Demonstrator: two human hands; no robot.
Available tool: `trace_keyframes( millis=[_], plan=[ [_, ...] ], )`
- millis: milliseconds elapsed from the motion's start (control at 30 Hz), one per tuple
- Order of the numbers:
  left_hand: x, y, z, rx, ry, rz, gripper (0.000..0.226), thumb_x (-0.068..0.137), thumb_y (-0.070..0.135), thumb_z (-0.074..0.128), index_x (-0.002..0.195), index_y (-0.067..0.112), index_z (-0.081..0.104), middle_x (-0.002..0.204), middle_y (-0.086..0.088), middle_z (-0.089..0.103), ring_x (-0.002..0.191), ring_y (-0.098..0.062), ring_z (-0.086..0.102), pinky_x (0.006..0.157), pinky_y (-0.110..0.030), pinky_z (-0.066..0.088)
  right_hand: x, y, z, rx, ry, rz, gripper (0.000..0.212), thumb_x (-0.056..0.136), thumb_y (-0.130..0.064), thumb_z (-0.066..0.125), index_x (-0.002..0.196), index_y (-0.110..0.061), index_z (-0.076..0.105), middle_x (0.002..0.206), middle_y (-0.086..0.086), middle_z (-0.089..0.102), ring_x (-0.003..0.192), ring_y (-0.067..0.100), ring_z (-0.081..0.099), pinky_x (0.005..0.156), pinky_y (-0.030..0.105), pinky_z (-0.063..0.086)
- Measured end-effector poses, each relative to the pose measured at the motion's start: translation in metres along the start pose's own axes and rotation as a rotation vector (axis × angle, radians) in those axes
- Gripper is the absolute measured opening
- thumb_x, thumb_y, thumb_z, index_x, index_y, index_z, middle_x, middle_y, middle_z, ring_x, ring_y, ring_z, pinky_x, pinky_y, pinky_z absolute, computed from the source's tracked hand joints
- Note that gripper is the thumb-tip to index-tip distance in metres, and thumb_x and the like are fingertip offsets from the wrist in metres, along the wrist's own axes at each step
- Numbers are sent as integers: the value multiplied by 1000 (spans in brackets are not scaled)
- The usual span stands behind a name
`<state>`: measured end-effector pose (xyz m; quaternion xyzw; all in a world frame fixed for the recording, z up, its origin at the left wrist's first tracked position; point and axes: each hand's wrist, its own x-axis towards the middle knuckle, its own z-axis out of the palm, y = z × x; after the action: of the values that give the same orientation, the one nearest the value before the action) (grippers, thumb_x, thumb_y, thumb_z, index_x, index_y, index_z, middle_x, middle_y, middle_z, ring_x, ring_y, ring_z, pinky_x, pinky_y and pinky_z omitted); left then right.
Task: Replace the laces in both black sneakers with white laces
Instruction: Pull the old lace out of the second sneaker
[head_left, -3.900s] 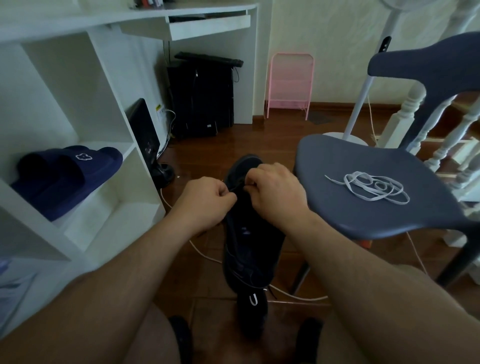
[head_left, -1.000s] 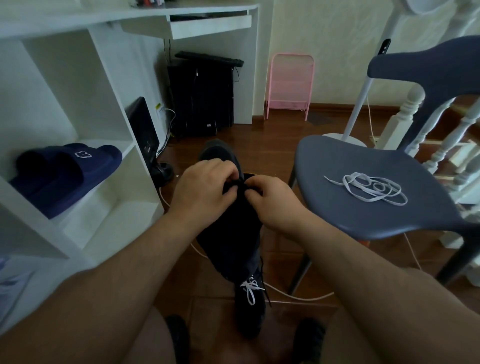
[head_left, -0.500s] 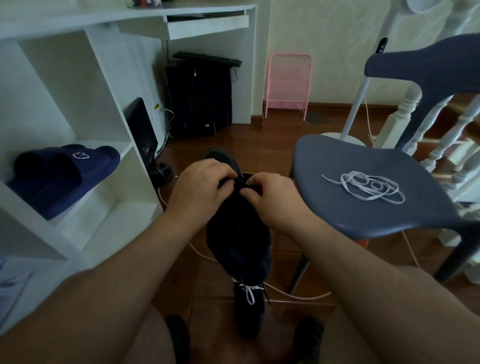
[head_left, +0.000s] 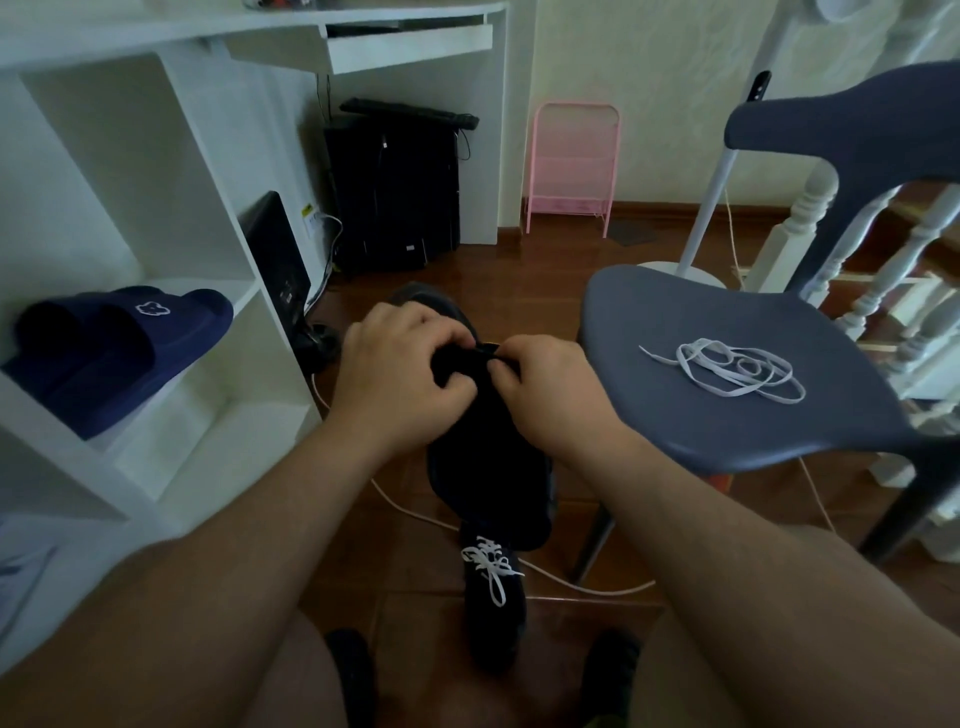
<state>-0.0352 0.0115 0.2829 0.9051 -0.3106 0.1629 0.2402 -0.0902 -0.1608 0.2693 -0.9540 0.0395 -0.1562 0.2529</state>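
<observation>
Sneaker (head_left: 488, 467) black, unlaced; left hand (head_left: 400, 374), right hand (head_left: 545, 384) grip pinching it.

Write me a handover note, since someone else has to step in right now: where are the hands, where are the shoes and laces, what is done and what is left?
Left hand: grips the near end of the held sneaker.
Right hand: pinches something dark at that same end; it looks like the old lace, too dark to tell.
Held sneaker: in the air between the knees, no white lace visible on it.
Second sneaker: on the floor below, white lace in and tied.
Spare white lace: loose coil on the grey chair seat, to the right.
Done: one sneaker relaced.
Left: strip the held sneaker's old lace, thread the spare, tie it.
</observation>
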Motion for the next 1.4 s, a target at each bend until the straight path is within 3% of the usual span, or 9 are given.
trace_keyframes(
  millis=[300,400,500,667,800,933,1067,1200,1400],
  plan=[
    [5,-2,3,-106,-20,-105,22,93,32,72,115,30,70,80,16,65,78,-6,63,75,-32,53,1,3,0,32,-24,134,27,102,-30,56,77,-22,61,72,-5,57,71,19,55,63,32,38],
    [9,-28,-18,-4,11,-319,13,89,28,67,97,33,75,85,12,70,80,-13,64,74,-31,53,6,15,-10,64,-1,226,39,102,-26,55,65,-19,45,65,1,48,63,22,47,58,35,32],
    [5,-55,-28,139,-139,-480,17,87,26,57,78,34,70,90,6,69,85,-25,62,82,-44,59,3,16,-12,50,-26,191,32,104,-28,55,77,-12,59,71,3,58,65,20,54,53,34,34],
    [4,-28,-9,-105,-115,-234,11,90,38,59,97,42,67,102,12,54,102,-21,56,91,-45,53,-2,3,-5,24,-12,114,26,104,-29,55,92,-11,70,81,4,65,75,23,60,63,34,44],
    [4,-5,10,111,-120,-52,28,95,62,55,104,40,71,101,13,56,105,-17,55,91,-44,49,-4,-7,0,54,-21,83,23,104,-29,56,87,-19,68,73,-9,58,68,9,55,58,30,39],
    [4,-2,9,144,-71,11,31,101,53,48,89,36,72,91,13,56,93,-17,55,84,-42,45,-3,-5,2,67,-34,116,25,103,-29,56,82,-21,66,72,-9,58,66,6,53,56,30,36],
    [11,-40,-18,179,-78,-358,36,88,52,56,67,23,62,75,4,59,75,-20,58,77,-38,52,2,9,-9,78,19,188,41,102,-26,57,63,-24,44,64,-4,50,63,19,50,61,31,34],
    [3,-83,-27,196,-480,-537,27,92,50,64,82,24,65,95,-5,69,86,-25,64,83,-40,57,-3,8,-8,55,8,136,38,103,-26,56,67,-17,49,64,-1,50,59,15,47,52,33,30],
    [6,-27,-6,-135,-85,-121,23,100,55,53,105,37,65,97,13,59,90,-12,58,75,-36,49,-1,-1,0,54,41,77,26,103,-27,55,85,-12,67,78,2,63,71,20,58,61,34,42]
  ],
)
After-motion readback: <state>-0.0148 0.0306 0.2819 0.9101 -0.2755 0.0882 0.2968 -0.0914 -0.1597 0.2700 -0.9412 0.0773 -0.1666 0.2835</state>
